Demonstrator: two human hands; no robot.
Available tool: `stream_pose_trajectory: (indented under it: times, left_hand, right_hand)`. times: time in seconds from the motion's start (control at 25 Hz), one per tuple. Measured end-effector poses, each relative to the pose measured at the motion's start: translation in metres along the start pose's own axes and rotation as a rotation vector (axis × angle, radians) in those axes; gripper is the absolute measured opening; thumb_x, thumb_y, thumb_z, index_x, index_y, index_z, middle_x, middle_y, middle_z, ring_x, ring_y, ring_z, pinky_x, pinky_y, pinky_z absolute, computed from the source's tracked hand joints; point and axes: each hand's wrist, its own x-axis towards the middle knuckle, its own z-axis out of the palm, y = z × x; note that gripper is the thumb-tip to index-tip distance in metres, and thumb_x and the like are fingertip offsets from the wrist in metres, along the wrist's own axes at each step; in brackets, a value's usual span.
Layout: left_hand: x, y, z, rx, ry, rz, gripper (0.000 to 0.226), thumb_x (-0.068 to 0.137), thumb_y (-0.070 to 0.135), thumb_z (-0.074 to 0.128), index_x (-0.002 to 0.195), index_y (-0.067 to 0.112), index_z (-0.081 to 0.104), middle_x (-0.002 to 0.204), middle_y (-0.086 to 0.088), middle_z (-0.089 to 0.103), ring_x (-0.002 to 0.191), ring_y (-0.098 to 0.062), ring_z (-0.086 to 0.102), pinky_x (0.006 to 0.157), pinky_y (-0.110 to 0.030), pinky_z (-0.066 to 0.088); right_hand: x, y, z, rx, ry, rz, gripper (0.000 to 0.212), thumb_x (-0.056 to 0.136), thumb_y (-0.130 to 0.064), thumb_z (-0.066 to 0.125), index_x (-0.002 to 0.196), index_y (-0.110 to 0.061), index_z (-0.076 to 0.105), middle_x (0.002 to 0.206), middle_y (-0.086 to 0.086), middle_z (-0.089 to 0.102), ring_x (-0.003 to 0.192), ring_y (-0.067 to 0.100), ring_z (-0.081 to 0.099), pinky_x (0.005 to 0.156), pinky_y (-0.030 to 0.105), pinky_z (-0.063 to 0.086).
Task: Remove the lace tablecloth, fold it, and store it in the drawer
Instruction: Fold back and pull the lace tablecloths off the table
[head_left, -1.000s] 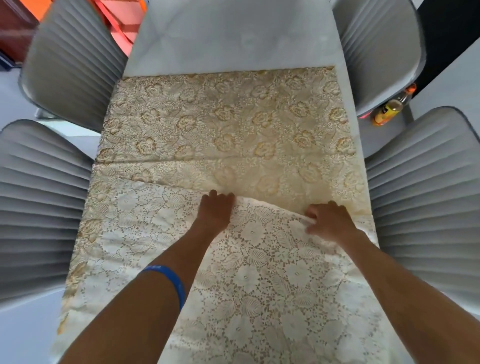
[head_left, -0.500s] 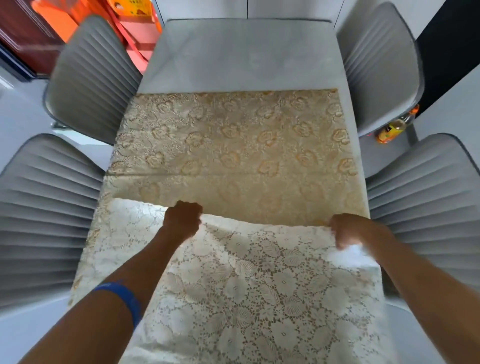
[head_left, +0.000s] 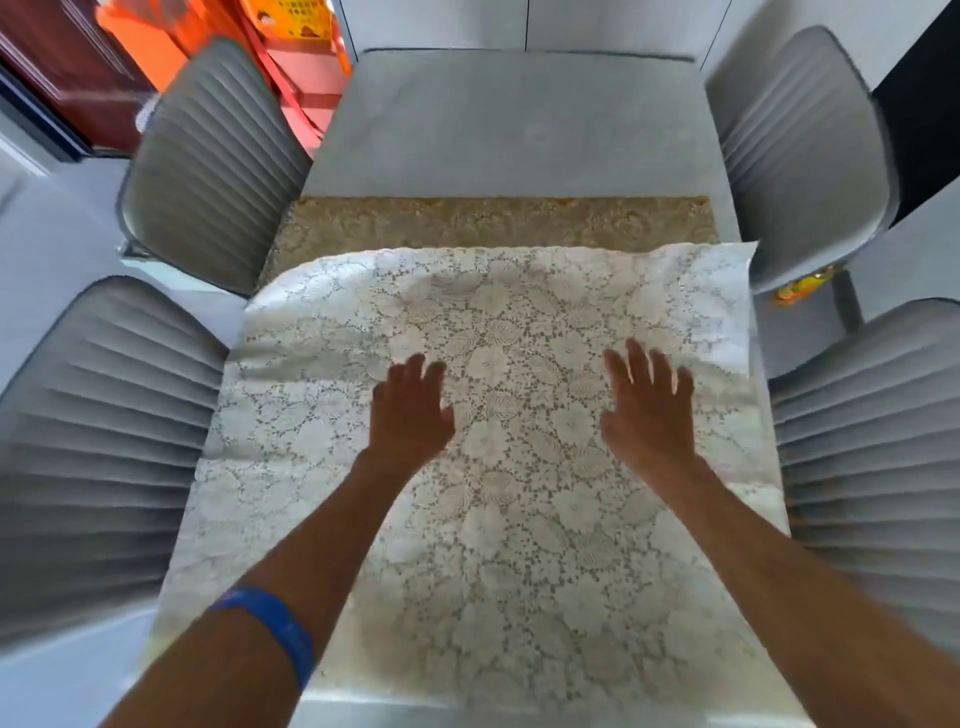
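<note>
One camera, on person's head. Looks forward and steeply down along table (head_left: 519, 130), close above both hands. Wide lens bends chairs (head_left: 104, 441) at sides. No second view.

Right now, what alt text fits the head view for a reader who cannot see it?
Two open bare hands, left hand and right hand, hover over or press a white lace tablecloth folded forward on a grey table, leaving a gold strip uncovered. Grey ribbed chairs flank both sides.

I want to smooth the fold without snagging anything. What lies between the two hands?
In the head view, only bare white lace tablecloth lies between the left hand and the right hand; nothing else rests there.
</note>
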Motion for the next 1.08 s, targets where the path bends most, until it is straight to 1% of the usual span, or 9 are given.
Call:
stream_pose_trajectory:
  times: [0.12, 0.24, 0.4, 0.52, 0.64, 0.76, 0.88, 0.96, 1.08]
  left_hand:
    - [-0.098, 0.007, 0.056, -0.079, -0.166, 0.036, 0.031, 0.093, 0.029, 0.051, 0.122, 0.017, 0.053, 0.121, -0.003, 0.053, 0.108, -0.023, 0.052, 0.09, -0.037, 0.047]
    - [-0.17, -0.001, 0.081, -0.092, -0.288, 0.156, 0.016, 0.091, 0.027, 0.052, 0.101, 0.015, 0.058, 0.101, -0.003, 0.059, 0.097, -0.023, 0.059, 0.082, -0.034, 0.049]
    - [-0.225, -0.035, 0.085, 0.074, -0.718, 0.252, 0.06, 0.076, 0.055, 0.059, 0.128, 0.029, 0.043, 0.142, -0.001, 0.039, 0.131, -0.026, 0.038, 0.107, -0.041, 0.032]
    - [-0.235, -0.043, 0.087, 0.355, -0.702, 0.242, 0.069, 0.088, 0.031, 0.055, 0.148, 0.025, 0.023, 0.16, -0.009, 0.015, 0.143, -0.032, 0.021, 0.113, -0.052, 0.024]
    - [-0.229, -0.032, 0.082, 0.346, -0.679, 0.309, 0.04, 0.094, 0.013, 0.048, 0.134, 0.02, 0.049, 0.144, -0.006, 0.042, 0.129, -0.029, 0.043, 0.098, -0.042, 0.045]
    - [-0.236, -0.02, 0.078, 0.275, -0.889, 0.321, 0.021, 0.087, 0.009, 0.06, 0.106, 0.013, 0.068, 0.119, -0.005, 0.062, 0.111, -0.026, 0.06, 0.089, -0.036, 0.054]
    - [-0.247, -0.006, 0.079, 0.245, -1.125, 0.336, 0.026, 0.08, 0.017, 0.075, 0.105, 0.01, 0.069, 0.109, -0.004, 0.066, 0.108, -0.025, 0.062, 0.086, -0.033, 0.052]
    - [-0.239, -0.001, 0.073, 0.16, -1.164, 0.276, 0.035, 0.074, 0.027, 0.08, 0.105, 0.016, 0.069, 0.114, -0.002, 0.066, 0.107, -0.024, 0.062, 0.086, -0.035, 0.052]
    - [-0.2, -0.005, 0.051, -0.043, -1.054, 0.128, 0.045, 0.072, 0.047, 0.076, 0.111, 0.028, 0.062, 0.126, 0.005, 0.059, 0.113, -0.019, 0.056, 0.094, -0.036, 0.047]
  right_hand:
    - [-0.096, -0.031, 0.04, 0.145, -0.136, -0.18, 0.051, 0.088, -0.023, 0.055, 0.137, -0.018, 0.043, 0.143, 0.007, 0.045, 0.132, 0.028, 0.043, 0.109, 0.046, 0.035]
    - [-0.185, -0.046, 0.059, 0.212, -0.222, -0.379, 0.036, 0.076, -0.026, 0.062, 0.111, -0.016, 0.061, 0.109, 0.005, 0.062, 0.096, 0.028, 0.061, 0.081, 0.04, 0.05]
    - [-0.251, -0.037, 0.064, -0.008, -0.353, -0.427, 0.058, 0.044, -0.03, 0.082, 0.098, -0.014, 0.069, 0.096, 0.011, 0.068, 0.08, 0.032, 0.066, 0.067, 0.044, 0.055]
    - [-0.249, -0.026, 0.065, -0.14, -0.301, -0.302, 0.052, 0.034, -0.008, 0.083, 0.085, -0.007, 0.073, 0.077, 0.016, 0.069, 0.065, 0.034, 0.065, 0.065, 0.044, 0.056]
    - [-0.236, -0.024, 0.065, -0.177, -0.479, -0.313, 0.028, 0.065, -0.008, 0.069, 0.092, -0.013, 0.069, 0.083, 0.009, 0.07, 0.079, 0.028, 0.066, 0.086, 0.039, 0.049]
    - [-0.25, -0.018, 0.074, -0.215, -0.76, -0.31, 0.029, 0.078, -0.015, 0.058, 0.106, -0.02, 0.064, 0.103, -0.001, 0.07, 0.1, 0.021, 0.065, 0.096, 0.038, 0.037]
    - [-0.264, -0.013, 0.074, -0.197, -1.144, -0.306, 0.016, 0.072, -0.021, 0.068, 0.087, -0.02, 0.061, 0.089, -0.006, 0.063, 0.101, 0.02, 0.065, 0.088, 0.034, 0.044]
    - [-0.258, -0.01, 0.069, -0.067, -1.348, -0.239, 0.02, 0.07, -0.026, 0.076, 0.067, -0.02, 0.057, 0.073, -0.007, 0.055, 0.087, 0.015, 0.062, 0.078, 0.026, 0.046]
    - [-0.227, -0.01, 0.053, 0.22, -1.236, -0.19, 0.018, 0.075, -0.033, 0.072, 0.08, -0.018, 0.063, 0.084, -0.003, 0.06, 0.079, 0.013, 0.058, 0.06, 0.018, 0.042]
